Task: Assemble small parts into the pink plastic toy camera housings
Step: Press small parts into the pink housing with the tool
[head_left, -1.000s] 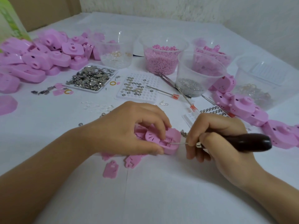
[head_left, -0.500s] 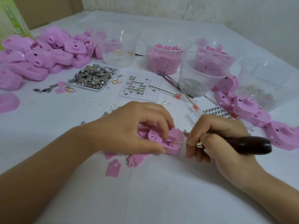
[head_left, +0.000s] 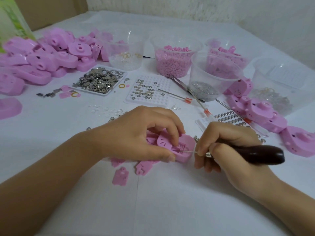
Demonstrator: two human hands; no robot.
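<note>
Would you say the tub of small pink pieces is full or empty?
Full: the tub holds small pink pieces heaped up near its rim.

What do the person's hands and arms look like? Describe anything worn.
The left hand and right hand are bare: no gloves or rings show. The left forearm and right forearm are uncovered to the frame edge, with no sleeve, watch or band. Visible nails look short and unpainted.

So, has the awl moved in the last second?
No. Against the tray behind it, the awl lies where it did, needle in the housing.
</note>
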